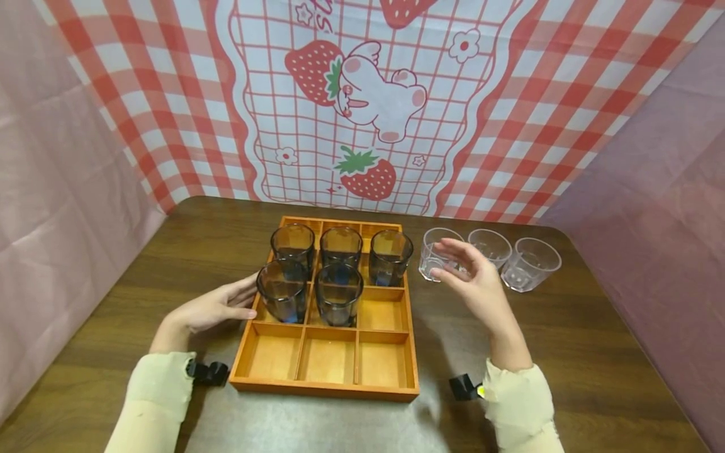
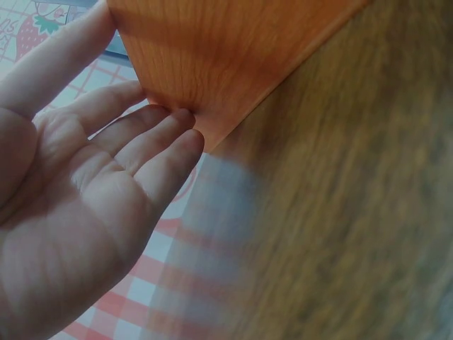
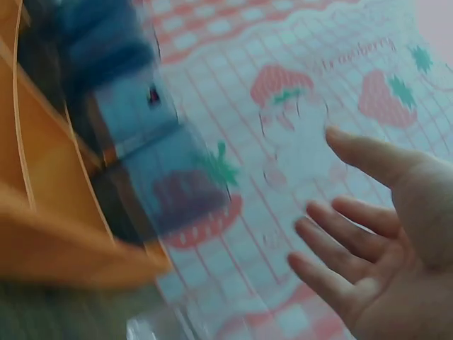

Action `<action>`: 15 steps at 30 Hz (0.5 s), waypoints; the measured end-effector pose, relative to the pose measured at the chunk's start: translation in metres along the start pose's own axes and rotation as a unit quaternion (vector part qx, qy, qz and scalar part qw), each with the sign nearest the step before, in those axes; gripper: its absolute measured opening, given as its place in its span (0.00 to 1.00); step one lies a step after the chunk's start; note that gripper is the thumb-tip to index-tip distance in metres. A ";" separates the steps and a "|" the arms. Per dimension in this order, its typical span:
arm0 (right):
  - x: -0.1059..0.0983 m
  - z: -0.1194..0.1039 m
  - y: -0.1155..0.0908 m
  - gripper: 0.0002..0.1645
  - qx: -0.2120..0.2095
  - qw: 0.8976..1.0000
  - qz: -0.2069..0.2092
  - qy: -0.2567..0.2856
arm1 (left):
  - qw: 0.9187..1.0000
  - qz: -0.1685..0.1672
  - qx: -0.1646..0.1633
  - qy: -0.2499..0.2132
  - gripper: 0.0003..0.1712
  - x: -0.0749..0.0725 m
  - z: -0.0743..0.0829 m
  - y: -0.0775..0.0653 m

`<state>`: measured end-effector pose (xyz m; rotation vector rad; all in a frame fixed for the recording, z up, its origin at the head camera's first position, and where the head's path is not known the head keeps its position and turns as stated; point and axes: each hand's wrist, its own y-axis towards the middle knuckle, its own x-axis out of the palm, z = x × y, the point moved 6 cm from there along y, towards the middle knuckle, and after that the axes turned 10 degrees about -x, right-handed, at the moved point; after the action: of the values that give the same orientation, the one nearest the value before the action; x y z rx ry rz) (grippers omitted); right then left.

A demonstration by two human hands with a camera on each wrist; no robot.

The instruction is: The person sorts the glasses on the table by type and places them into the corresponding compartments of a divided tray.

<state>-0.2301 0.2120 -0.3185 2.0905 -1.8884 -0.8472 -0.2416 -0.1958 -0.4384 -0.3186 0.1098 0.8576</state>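
Note:
Several dark grey glasses (image 1: 340, 302) stand upright in the wooden divided tray (image 1: 325, 390), three in the back row and two in the middle row. My left hand (image 1: 218, 306) lies at the tray's left side; the left wrist view shows its extended fingers against the outer wooden wall (image 2: 212, 64). On the right, my right hand (image 1: 476, 283) hovers with parted, gently bent fingers and holds nothing. It partly hides the nearest clear glass (image 1: 433, 251); in the right wrist view that palm (image 3: 368, 304) has no object in it.
Two more clear glasses, a middle one (image 1: 489, 242) and a rightmost one (image 1: 529, 267), stand in a row at the back right. A strawberry-print checked cloth (image 1: 362, 94) hangs behind the brown wooden table (image 1: 612, 365). Pink cloth (image 1: 68, 157) flanks both sides.

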 end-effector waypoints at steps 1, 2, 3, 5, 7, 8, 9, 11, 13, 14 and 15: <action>-0.010 0.002 -0.001 0.30 0.001 1.000 0.029 -0.009 | 1.000 0.000 -0.001 -0.002 0.49 0.000 0.000 0.000; -0.020 0.004 -0.003 0.29 0.006 0.998 0.057 -0.019 | 1.000 -0.001 -0.003 -0.003 0.49 0.000 -0.001 0.000; -0.030 0.007 -0.005 0.28 0.010 0.996 0.086 -0.024 | 1.000 -0.001 -0.004 -0.004 0.49 0.000 -0.001 0.000; -0.049 0.014 -0.009 0.26 0.021 0.988 0.143 -0.045 | 1.000 -0.001 -0.005 -0.005 0.49 0.000 -0.002 0.001; -0.067 0.020 -0.013 0.25 0.031 0.977 0.201 -0.058 | 1.000 -0.002 -0.006 -0.004 0.49 0.000 -0.003 0.001; -0.075 0.024 -0.014 0.25 0.033 0.971 0.230 -0.061 | 1.000 -0.002 -0.006 -0.004 0.49 0.000 -0.003 0.001; -0.083 0.028 -0.017 0.25 0.035 0.963 0.259 -0.063 | 1.000 -0.001 -0.005 -0.004 0.49 0.000 -0.002 0.001; -0.098 0.034 -0.021 0.24 0.043 0.945 0.313 -0.087 | 1.000 -0.001 -0.006 -0.005 0.49 0.000 -0.002 0.002; -0.110 0.041 -0.027 0.26 0.058 0.925 0.359 -0.112 | 1.000 -0.001 -0.008 -0.004 0.49 0.000 -0.002 0.002; -0.115 0.045 -0.030 0.27 0.070 0.913 0.379 -0.130 | 1.000 0.000 -0.009 -0.004 0.49 0.000 -0.002 0.002; -0.120 0.048 -0.032 0.28 0.083 0.903 0.396 -0.146 | 1.000 0.000 -0.010 -0.003 0.49 0.000 -0.002 0.002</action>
<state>-0.2308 0.3432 -0.3408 1.0705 -2.7238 -0.8199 -0.2431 -0.1952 -0.4410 -0.3357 0.0957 0.8602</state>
